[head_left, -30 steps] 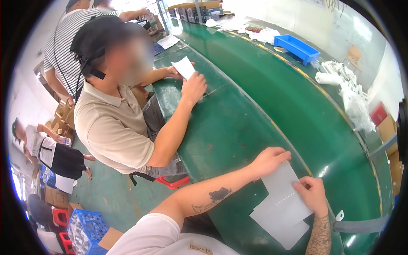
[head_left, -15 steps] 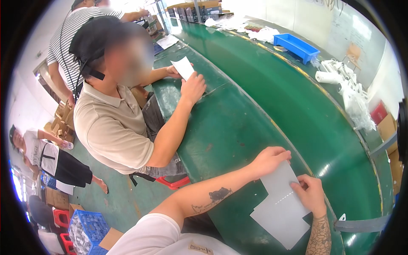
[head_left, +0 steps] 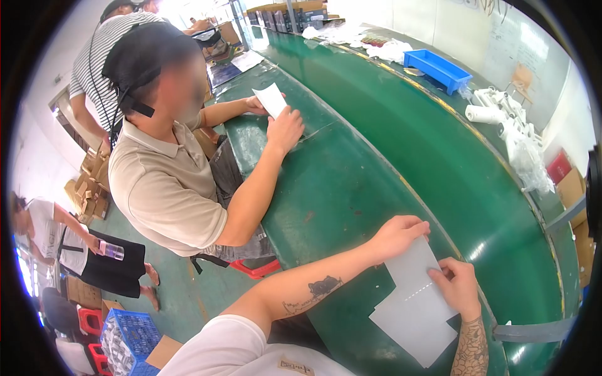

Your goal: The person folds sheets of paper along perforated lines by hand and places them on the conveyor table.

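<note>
A flat grey cut-out sheet [head_left: 417, 318] with a short dashed white line across it lies on the green table. It has a narrower upper part and notched, wider lower corners. My left hand [head_left: 398, 237] is closed at the sheet's upper end, its fingertips curled over the edge and partly hidden. Along the right edge, my right hand [head_left: 458, 286] pinches the sheet, thumb on top beside the dashed line and fingers bent at the edge. Both hands stay close together at the table's far side.
At my left a seated co-worker [head_left: 169, 182] holds a white folded piece [head_left: 271, 100] over the same table [head_left: 332, 188]. Beyond a green conveyor belt [head_left: 433, 144] stand a blue tray [head_left: 437, 70] and white plastic-wrapped parts [head_left: 501, 119]. A blue crate [head_left: 141, 335] sits on the floor.
My hands and the grey sheet have not visibly moved. The seated co-worker's head has turned slightly. A person in the background has stepped and now shows a clear bottle in one hand.
</note>
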Demonstrator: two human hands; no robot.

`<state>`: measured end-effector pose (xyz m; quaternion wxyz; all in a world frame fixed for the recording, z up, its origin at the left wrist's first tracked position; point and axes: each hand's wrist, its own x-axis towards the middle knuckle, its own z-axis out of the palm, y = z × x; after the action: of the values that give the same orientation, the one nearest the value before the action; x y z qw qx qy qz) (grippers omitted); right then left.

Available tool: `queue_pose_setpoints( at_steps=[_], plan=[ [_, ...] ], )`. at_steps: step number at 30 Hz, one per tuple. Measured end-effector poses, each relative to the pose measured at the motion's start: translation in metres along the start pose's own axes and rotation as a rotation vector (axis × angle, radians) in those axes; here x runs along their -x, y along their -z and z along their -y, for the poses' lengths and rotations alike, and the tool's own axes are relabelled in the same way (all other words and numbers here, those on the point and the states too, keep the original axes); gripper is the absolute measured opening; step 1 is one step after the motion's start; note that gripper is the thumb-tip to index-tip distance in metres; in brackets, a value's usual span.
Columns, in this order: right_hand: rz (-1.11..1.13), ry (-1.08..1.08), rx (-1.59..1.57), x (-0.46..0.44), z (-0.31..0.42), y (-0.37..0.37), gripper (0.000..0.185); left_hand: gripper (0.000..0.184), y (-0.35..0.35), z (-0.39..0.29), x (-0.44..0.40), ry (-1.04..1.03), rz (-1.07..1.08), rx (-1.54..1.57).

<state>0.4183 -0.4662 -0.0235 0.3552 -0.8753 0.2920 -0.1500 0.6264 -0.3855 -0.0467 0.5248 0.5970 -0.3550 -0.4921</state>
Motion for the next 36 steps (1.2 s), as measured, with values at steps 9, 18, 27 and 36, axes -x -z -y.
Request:
queue_pose_setpoints(
  at_steps=[9, 18, 27, 36],
  plan=[
    [0.011, 0.001, -0.027, 0.0, 0.001, 0.001, 0.019, 0.042, 0.0, 0.001, 0.0, -0.021, 0.005, 0.012],
    [0.101, -0.117, -0.428, 0.0, -0.014, 0.005, 0.015, 0.045, 0.003, 0.012, -0.01, 0.07, 0.062, 0.277],
    [-0.031, -0.067, -0.115, 0.0, -0.007, -0.001, 0.02, 0.044, 0.001, 0.01, -0.006, 0.044, 0.037, 0.098],
    [-0.057, -0.003, -0.052, 0.0, -0.007, -0.003, 0.02, 0.045, 0.001, 0.01, -0.005, 0.045, 0.027, 0.05]
  ],
)
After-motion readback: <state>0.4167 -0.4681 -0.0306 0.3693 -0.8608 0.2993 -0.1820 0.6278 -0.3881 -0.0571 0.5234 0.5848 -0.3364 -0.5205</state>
